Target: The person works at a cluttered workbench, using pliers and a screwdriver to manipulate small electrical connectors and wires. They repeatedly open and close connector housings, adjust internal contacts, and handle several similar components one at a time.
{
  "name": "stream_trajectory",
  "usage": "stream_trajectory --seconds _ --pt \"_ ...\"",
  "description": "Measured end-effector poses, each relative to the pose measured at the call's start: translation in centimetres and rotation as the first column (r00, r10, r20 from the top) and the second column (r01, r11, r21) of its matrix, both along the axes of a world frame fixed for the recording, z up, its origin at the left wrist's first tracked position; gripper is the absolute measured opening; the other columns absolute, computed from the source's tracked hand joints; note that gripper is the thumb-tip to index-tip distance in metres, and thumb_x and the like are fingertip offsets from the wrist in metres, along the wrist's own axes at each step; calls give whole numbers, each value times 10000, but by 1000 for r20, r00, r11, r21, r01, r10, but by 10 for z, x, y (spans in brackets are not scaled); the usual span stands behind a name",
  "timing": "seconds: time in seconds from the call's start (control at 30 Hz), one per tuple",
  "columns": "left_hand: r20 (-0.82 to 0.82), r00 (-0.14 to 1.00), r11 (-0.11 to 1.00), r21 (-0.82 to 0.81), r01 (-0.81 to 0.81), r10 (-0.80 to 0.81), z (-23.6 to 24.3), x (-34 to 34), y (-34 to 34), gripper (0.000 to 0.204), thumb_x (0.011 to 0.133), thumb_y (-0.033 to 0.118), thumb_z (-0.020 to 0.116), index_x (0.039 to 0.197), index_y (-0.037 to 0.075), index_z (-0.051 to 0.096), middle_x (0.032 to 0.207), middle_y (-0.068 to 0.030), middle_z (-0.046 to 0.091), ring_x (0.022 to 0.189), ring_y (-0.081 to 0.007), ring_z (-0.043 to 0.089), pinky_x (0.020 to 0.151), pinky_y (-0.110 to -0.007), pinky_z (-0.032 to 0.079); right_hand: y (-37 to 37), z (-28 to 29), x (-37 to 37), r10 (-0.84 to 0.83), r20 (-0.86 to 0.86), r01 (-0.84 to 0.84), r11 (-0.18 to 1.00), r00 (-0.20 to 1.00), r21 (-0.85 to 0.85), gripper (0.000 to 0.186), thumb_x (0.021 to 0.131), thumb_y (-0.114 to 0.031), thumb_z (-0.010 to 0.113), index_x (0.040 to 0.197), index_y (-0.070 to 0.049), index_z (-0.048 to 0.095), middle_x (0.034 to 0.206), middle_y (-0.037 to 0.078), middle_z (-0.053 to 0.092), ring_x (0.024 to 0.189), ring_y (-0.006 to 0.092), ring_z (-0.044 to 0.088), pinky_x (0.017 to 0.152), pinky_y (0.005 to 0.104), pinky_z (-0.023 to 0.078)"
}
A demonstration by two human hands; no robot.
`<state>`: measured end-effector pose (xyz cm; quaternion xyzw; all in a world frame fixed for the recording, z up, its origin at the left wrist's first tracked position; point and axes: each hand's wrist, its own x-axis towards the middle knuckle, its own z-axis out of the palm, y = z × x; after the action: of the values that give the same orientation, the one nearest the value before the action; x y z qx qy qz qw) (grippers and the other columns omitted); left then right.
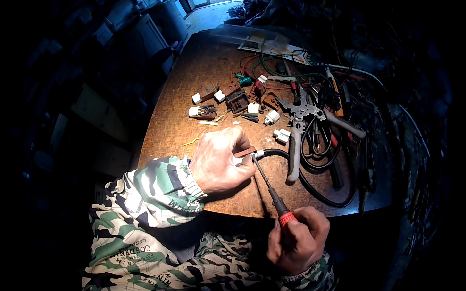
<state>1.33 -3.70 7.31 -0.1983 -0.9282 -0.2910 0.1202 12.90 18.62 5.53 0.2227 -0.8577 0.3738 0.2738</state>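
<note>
My left hand (218,159) is closed round a small brown and white connector (246,152) over the near part of the table; the fingers hide much of it. A black cable (277,152) runs from its right side through a white end piece. My right hand (300,240), near the table's front edge, grips a screwdriver (265,178) by its red and black handle. Its thin shaft slants up and left, the tip at the connector; whether it touches a screw I cannot tell.
Brown and white connector parts (238,101) lie scattered beyond my left hand, with short yellow wire scraps (208,123). Grey-handled wire strippers (302,112) rest to the right, beside coiled black cable (318,167). Red and green wires and flat packaging (284,51) occupy the far side of the table.
</note>
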Motion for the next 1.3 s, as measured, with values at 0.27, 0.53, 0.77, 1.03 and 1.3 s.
stream_trajectory --seconds 0.27,0.53,0.77,1.03,1.3 --pt "26 1000 1000 2 -13 13 3 3 0 209 730 60 778 860 -20 635 786 -188 712 719 -341 737 644 -404 577 9 9 9 13 251 -29 998 968 62 559 845 -80 862 1288 -24 525 1026 212 659 758 328 703 612 403 572" --pt "21 1000 999 39 8 -8 0 3 -1 190 734 84 759 863 3 646 781 -166 708 722 -342 734 648 -419 579 0 1 -2 -7 32 8 1000 999 -30 514 874 -82 832 1259 -18 497 965 223 657 691 300 698 538 372 538" --pt "-3 1000 1000 15 21 -21 2 2 -1 202 729 58 791 852 -11 646 757 -165 696 671 -307 713 608 -381 555 4 12 4 -28 174 19 998 984 53 465 863 -83 849 1194 6 534 765 158 646 593 279 679 511 372 527" --pt "24 1000 1000 16 14 -14 1 2 1 182 725 78 743 857 2 644 803 -160 700 747 -347 735 666 -423 587 -3 -1 -1 -30 101 45 988 994 -146 396 851 -41 832 1128 32 559 824 195 682 625 307 704 563 362 562" --pt "-43 997 998 13 61 -61 -1 1 -2 224 729 64 803 852 -19 636 758 -162 696 665 -281 712 599 -367 558 3 5 2 -19 203 45 992 979 -122 367 863 -61 829 1116 37 583 814 185 693 641 277 724 581 344 571"
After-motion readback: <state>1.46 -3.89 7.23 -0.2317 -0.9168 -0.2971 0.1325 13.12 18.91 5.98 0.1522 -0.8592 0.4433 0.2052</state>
